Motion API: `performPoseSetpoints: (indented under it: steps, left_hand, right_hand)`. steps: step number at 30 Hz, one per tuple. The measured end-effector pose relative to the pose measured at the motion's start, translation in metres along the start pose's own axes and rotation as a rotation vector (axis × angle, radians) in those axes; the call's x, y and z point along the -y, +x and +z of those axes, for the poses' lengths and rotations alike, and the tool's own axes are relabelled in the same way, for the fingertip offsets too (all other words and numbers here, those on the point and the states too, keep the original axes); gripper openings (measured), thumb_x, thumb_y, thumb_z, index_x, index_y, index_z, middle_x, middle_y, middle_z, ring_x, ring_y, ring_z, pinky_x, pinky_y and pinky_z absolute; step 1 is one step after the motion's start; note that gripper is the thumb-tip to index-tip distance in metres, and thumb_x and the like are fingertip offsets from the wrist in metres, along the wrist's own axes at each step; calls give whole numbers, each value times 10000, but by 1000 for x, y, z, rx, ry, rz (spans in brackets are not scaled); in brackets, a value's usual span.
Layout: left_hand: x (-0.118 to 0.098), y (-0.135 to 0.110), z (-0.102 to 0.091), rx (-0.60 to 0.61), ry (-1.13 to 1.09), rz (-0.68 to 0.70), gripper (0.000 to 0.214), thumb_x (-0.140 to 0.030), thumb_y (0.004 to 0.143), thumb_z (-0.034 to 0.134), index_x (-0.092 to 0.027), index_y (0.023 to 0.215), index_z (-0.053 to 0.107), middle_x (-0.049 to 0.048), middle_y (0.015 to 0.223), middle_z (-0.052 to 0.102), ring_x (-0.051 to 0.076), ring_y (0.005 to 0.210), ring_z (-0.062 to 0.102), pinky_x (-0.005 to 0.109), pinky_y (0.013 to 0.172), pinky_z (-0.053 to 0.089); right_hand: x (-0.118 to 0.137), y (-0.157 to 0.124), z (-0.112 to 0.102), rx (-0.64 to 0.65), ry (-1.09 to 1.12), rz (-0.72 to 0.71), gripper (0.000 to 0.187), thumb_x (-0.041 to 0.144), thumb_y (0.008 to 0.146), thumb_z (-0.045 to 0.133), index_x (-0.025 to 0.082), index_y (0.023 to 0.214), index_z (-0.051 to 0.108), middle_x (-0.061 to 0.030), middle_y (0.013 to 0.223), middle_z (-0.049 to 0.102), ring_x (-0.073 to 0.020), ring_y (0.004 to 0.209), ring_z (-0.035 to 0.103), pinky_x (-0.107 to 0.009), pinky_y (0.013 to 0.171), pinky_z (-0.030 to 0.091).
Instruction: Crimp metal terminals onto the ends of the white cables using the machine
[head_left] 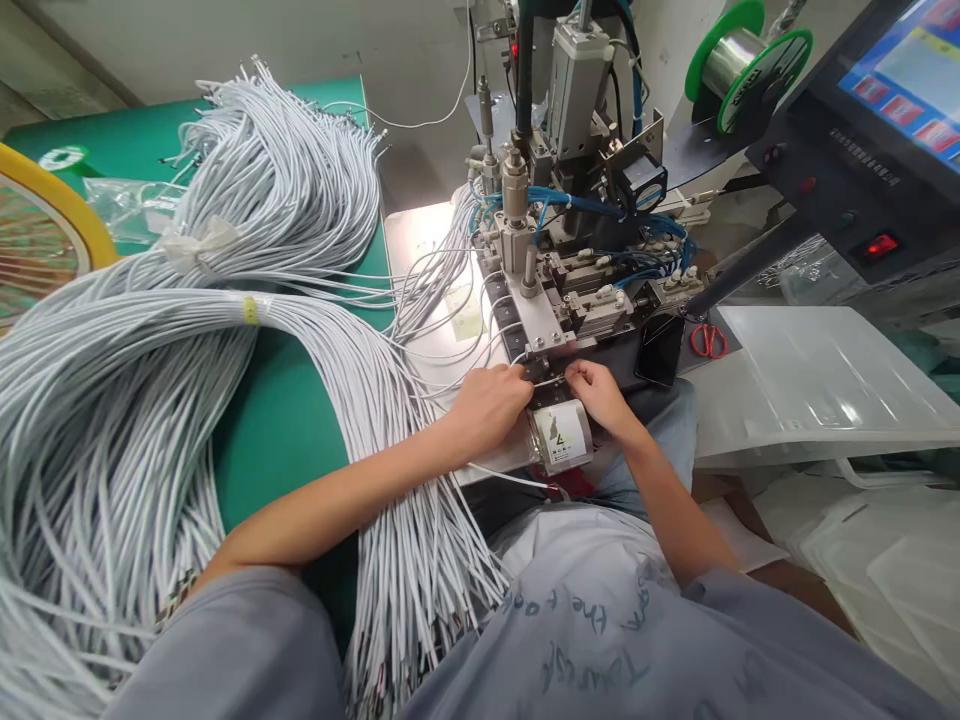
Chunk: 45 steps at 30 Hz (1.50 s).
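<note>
A white cable (549, 382) runs between my two hands at the front of a soldering machine (525, 300). My left hand (491, 402) is closed around the cable, its knuckles up, beside the machine's black feed track (504, 312). With thumb and fingers pinched, my right hand (596, 392) grips the cable's end just to the right; the tip itself is hidden. Other white cables lie across the track behind my left hand. Just below my hands, a box with a warning label (564, 436) sticks out from the machine's front.
Large bundles of white cables (292, 170) cover the green table (281, 430) at left. A solder wire spool (739, 62) and a control screen (911, 80) stand at upper right. A phone (660, 348), red scissors (709, 341) and a translucent plastic tray (832, 375) lie right.
</note>
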<state>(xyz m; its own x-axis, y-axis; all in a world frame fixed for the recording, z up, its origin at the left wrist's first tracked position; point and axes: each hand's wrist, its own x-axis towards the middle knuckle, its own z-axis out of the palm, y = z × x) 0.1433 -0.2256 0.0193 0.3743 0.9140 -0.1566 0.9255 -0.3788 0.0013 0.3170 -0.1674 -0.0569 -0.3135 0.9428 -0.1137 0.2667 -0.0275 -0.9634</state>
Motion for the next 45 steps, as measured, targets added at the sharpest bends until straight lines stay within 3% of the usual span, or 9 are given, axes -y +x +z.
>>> performPoseSetpoints:
  steps: [5, 10, 13, 17, 22, 30, 36, 41, 45]
  left_hand:
    - [0, 0, -1, 30, -20, -69, 223, -68, 809, 448, -123, 806, 663, 115, 814, 644, 236, 712, 635, 290, 524, 351]
    - [2, 0, 4, 37, 7, -189, 360, -25, 820, 382, -68, 1116, 582, 144, 812, 682, 265, 760, 660, 289, 538, 335]
    - [0, -2, 3, 14, 13, -185, 318, -24, 811, 395, -65, 1055, 594, 132, 776, 675, 251, 726, 655, 284, 514, 297]
    - [-9, -10, -5, -116, -78, -21, 194, -119, 860, 421, -130, 802, 606, 71, 756, 644, 178, 637, 614, 284, 461, 220]
    - [-23, -24, -13, -242, -121, 232, 205, -177, 894, 428, -153, 799, 608, 26, 730, 617, 146, 638, 598, 298, 446, 191]
    - [-27, -32, -15, -221, -198, 213, 315, -258, 931, 372, -146, 740, 596, 35, 639, 605, 147, 579, 592, 265, 452, 233]
    - [-16, -25, -13, -175, -220, 146, 192, -226, 895, 447, -125, 893, 610, 51, 730, 629, 168, 641, 610, 258, 483, 308]
    - [-1, -8, 0, -314, -324, 138, 195, -160, 880, 468, -153, 943, 652, 38, 766, 620, 139, 672, 593, 228, 517, 342]
    - [5, -1, 4, -456, -548, 167, 226, -188, 906, 452, -146, 907, 675, 34, 759, 612, 107, 639, 564, 210, 552, 382]
  right_hand:
    - [16, -50, -4, -287, -186, -144, 205, 325, 841, 478, 186, 717, 566, 11, 605, 526, -126, 560, 455, -260, 543, 354]
    - [35, -115, 24, 72, -509, -266, 129, 266, 841, 552, 192, 812, 653, -43, 738, 687, -162, 626, 585, -277, 606, 404]
    - [38, -126, 43, 253, -664, -242, 140, 230, 849, 538, 190, 867, 671, -60, 799, 719, -187, 689, 634, -281, 624, 407]
    - [41, -119, 49, 344, -686, -190, 210, 180, 870, 478, 191, 965, 665, -50, 864, 728, -183, 736, 655, -272, 650, 422]
    - [45, -118, 49, 466, -778, -164, 220, 193, 874, 465, 169, 935, 674, -75, 851, 730, -219, 744, 670, -284, 614, 402]
    - [48, -85, 20, 295, -476, -124, 250, 184, 767, 511, 140, 538, 604, -31, 531, 640, -144, 522, 562, -233, 485, 344]
    - [59, -51, -3, 206, -176, -74, 146, 266, 737, 602, 155, 701, 691, -21, 690, 695, -156, 634, 616, -248, 587, 464]
    - [59, -35, -6, 3, 163, -56, 149, 269, 612, 739, 186, 723, 684, -13, 677, 685, -151, 624, 627, -277, 623, 519]
    - [58, -35, -2, 51, 473, -14, 210, 344, 662, 725, 193, 805, 700, -17, 672, 681, -140, 625, 625, -297, 648, 533]
